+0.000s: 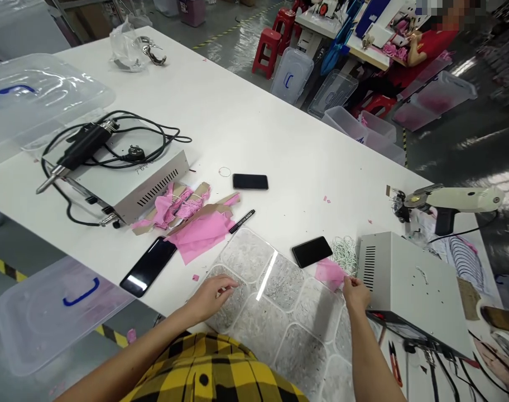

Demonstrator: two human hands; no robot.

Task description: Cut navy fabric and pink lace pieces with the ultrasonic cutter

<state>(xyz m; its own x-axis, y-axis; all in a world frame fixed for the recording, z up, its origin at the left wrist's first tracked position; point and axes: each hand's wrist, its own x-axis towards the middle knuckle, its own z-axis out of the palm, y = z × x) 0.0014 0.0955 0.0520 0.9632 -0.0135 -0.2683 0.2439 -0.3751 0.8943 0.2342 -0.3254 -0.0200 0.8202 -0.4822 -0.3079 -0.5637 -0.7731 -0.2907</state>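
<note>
Head view. Left hand (212,296): fingers curled, tips pinching into a compartment of the clear divided tray (279,301) at the desk (258,123) near edge; whether it grips a piece cannot be told. Right hand (355,291): pinched on the pink fabric scrap (330,272), just beside the grey control box (409,285). Step judged: picking a small part while steadying the scrap. Next move calls for a fine pinch, bringing part to fabric. Phone (312,250) near.
</note>
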